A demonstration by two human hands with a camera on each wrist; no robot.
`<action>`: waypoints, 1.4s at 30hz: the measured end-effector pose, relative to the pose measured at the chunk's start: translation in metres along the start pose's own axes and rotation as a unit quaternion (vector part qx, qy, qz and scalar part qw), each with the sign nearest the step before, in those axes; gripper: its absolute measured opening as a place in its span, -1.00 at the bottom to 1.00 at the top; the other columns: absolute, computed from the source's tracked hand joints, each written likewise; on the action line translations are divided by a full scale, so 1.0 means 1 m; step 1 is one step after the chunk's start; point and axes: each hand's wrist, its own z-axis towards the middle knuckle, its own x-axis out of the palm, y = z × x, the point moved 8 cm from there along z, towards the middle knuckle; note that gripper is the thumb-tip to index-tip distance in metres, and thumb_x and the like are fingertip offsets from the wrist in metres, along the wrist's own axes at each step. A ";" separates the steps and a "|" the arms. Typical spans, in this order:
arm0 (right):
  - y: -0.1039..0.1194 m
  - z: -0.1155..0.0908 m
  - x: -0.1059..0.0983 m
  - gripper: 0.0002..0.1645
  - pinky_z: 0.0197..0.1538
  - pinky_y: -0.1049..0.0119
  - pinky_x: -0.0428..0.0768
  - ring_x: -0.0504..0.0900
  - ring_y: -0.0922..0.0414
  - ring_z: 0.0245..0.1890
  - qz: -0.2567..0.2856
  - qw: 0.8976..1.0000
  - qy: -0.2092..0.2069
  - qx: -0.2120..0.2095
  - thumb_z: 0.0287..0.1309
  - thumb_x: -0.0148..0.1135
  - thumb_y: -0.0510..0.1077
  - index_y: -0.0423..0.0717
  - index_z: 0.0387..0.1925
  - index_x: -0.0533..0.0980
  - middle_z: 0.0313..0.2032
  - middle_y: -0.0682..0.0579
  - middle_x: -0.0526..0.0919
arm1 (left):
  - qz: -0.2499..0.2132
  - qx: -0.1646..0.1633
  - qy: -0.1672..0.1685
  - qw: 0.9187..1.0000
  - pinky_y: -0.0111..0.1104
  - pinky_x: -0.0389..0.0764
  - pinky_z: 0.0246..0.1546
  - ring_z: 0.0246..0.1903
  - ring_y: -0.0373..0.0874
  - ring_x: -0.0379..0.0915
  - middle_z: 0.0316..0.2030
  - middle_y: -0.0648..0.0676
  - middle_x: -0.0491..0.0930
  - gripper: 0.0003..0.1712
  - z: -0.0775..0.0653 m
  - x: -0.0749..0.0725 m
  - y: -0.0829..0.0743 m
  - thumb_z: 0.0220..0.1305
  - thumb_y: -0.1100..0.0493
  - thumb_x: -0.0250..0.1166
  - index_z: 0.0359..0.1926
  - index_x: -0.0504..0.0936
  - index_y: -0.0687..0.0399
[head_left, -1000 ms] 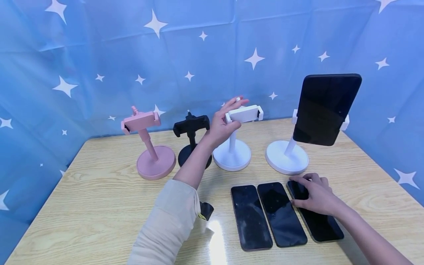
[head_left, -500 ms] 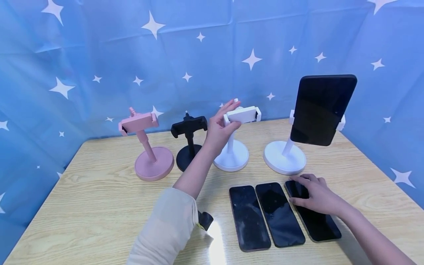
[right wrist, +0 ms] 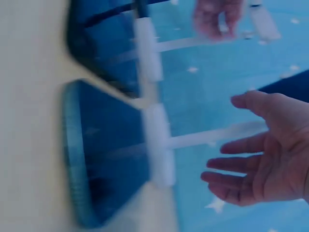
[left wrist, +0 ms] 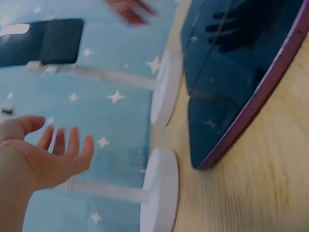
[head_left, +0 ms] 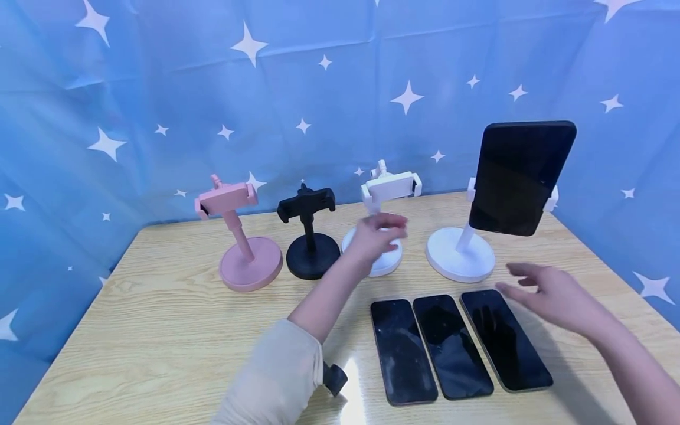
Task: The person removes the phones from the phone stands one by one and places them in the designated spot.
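My left hand point(head_left: 374, 241) is in the air before the post of a white phone stand point(head_left: 393, 186), fingers loosely bent and holding nothing. Over the upper right of the rightmost black phone point(head_left: 507, 339) hovers my right hand point(head_left: 558, 295), its fingers spread and free; in the right wrist view the palm point(right wrist: 285, 150) shows bare. Two more phones lie to the left, a middle one point(head_left: 453, 345) and a left one point(head_left: 404, 351), all three face up side by side. Behind them, another white stand point(head_left: 461, 255) clamps a large black-screened device point(head_left: 523, 177) upright and tilted.
A pink phone stand point(head_left: 249, 262) and a black phone stand point(head_left: 312, 257) stand at the back left with unfilled clamps. The wooden table point(head_left: 159, 330) ends at a blue star-patterned cloth point(head_left: 186, 77). A small dark object point(head_left: 334, 379) shows beside my left sleeve.
My left hand has let go of the white stand's clamp and dropped down in front of its post. My right hand has lifted off the rightmost phone and shifted right.
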 end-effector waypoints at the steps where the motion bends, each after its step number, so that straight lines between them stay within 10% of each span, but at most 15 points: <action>1: 0.000 -0.001 -0.010 -0.28 -0.28 -0.07 0.54 0.49 -0.36 -0.14 0.004 1.000 -0.018 0.006 0.22 0.08 0.05 -0.55 0.08 0.30 -0.01 -0.51 0.41 | 0.039 0.002 0.032 0.999 -0.28 0.53 -0.08 -0.09 -0.09 0.48 -0.04 0.12 0.52 -0.62 0.000 0.012 0.001 0.19 0.35 0.15 0.07 0.49 0.23; 7: 0.007 -0.002 -0.066 -0.16 -0.08 -0.12 0.43 0.28 -0.41 0.07 0.078 0.987 -0.137 0.036 0.27 0.01 0.03 -0.37 0.35 -0.07 0.16 -0.52 0.21 | 0.204 0.074 0.131 0.967 -0.39 0.36 0.11 0.24 -0.02 0.21 0.32 0.06 0.16 -0.25 0.001 0.073 -0.019 0.30 0.23 0.06 0.42 -0.07 0.00; 11: 0.016 0.002 -0.086 -0.18 0.06 0.42 0.43 0.40 0.30 0.13 0.109 0.978 -0.179 -0.003 0.27 0.01 -0.06 -0.11 0.41 -0.14 0.20 -0.42 0.23 | 0.207 0.132 0.130 0.961 -0.46 0.24 0.18 0.30 -0.10 0.07 0.39 0.01 -0.03 -0.20 0.003 0.095 -0.041 0.35 0.22 -0.02 0.43 -0.29 -0.01; 14: 0.020 0.003 -0.092 -0.37 -0.42 0.72 0.33 0.39 0.65 -0.31 0.105 0.971 -0.212 -0.029 0.28 -0.01 -0.15 -0.16 0.34 0.12 -0.10 0.06 0.55 | 0.197 0.157 0.120 0.960 -0.53 0.27 0.13 0.28 -0.20 0.11 0.39 -0.05 -0.05 -0.27 0.002 0.103 -0.050 0.38 0.24 -0.08 0.43 -0.24 -0.04; 19: 0.019 0.000 -0.094 -0.57 -0.61 0.46 0.25 0.35 0.41 -0.59 0.105 0.960 -0.258 -0.041 0.24 0.02 -0.25 -0.28 0.14 0.35 -0.51 0.47 0.41 | 0.178 0.171 0.087 0.965 -0.63 0.38 -0.04 0.12 -0.28 0.35 0.30 -0.04 0.20 -0.40 0.001 0.100 -0.055 0.39 0.27 -0.08 0.39 0.03 -0.10; 26: 0.031 -0.008 -0.095 -0.58 -0.55 0.69 0.30 0.37 0.56 -0.62 0.117 0.929 -0.332 -0.114 0.05 0.19 -0.41 -0.38 0.01 0.47 -0.47 0.65 0.43 | 0.157 0.209 0.032 0.965 -0.67 0.46 -0.31 -0.21 -0.29 0.53 0.09 0.08 0.44 -0.54 -0.002 0.085 -0.059 0.34 0.32 -0.02 0.25 0.31 0.07; 32: 0.040 -0.012 -0.094 -0.44 -0.48 0.77 0.32 0.41 0.63 -0.59 0.136 0.905 -0.368 -0.165 -0.13 0.23 -0.57 -0.29 0.02 0.49 -0.41 0.67 0.46 | 0.115 0.204 0.031 0.972 -0.63 0.50 -0.25 -0.06 -0.21 0.51 0.12 0.13 0.43 -0.51 -0.003 0.077 -0.057 0.33 0.38 -0.03 0.27 0.30 0.13; 42: 0.070 -0.031 -0.101 -0.49 -0.60 0.64 0.26 0.30 0.49 -0.73 0.125 0.889 -0.372 -0.237 -0.17 0.23 -0.59 -0.36 -0.06 0.53 -0.48 0.50 0.46 | 0.125 0.288 0.070 0.947 -0.58 0.53 -0.25 -0.13 -0.11 0.58 0.07 0.21 0.47 -0.52 -0.039 0.059 -0.083 0.28 0.40 0.04 0.23 0.33 0.25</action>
